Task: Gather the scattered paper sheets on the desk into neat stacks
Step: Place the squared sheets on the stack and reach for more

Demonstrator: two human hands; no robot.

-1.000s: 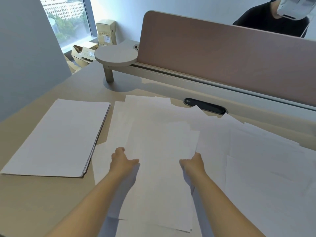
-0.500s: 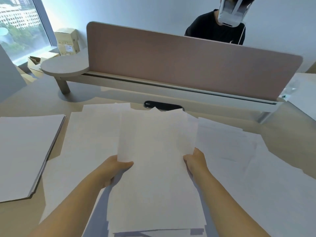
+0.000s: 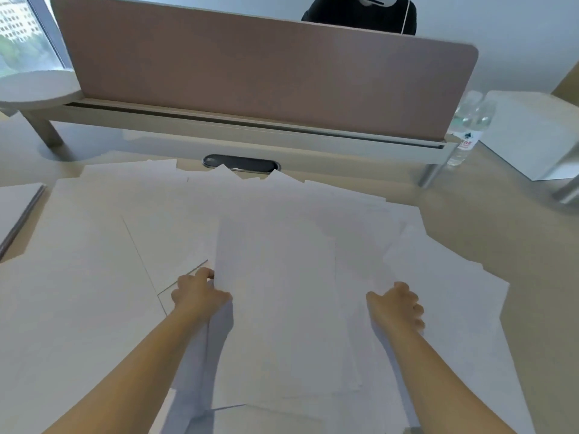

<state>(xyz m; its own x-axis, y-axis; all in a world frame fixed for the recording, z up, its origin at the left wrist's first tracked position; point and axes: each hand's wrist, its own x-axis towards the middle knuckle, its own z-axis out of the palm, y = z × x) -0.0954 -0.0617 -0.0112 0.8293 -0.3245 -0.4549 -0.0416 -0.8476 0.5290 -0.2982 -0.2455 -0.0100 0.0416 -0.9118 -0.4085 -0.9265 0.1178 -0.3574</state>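
Beige counter [image 3: 470, 233], pink divider panel [image 3: 266, 76] at back, loose paper sheets [image 3: 125, 245] spread across most of it. Left hand [image 3: 200, 292] pinches the left edge of a lifted sheet bundle [image 3: 279, 292]; right hand [image 3: 396, 308] curled, grip unclear. Water bottles [image 3: 470, 126] far right, neat stack [image 3: 15, 208] at left edge.

pink divider [image 3: 266, 79] w/ person [image 3: 360, 14] behind; cable slot [image 3: 241, 162]; water bottles [image 3: 470, 126] at right

Single head cam, wide-angle, looks fwd and down, close over desk [image 3: 470, 220]; partition [image 3: 250, 73] across upper frame, forearms enter from bottom edge.
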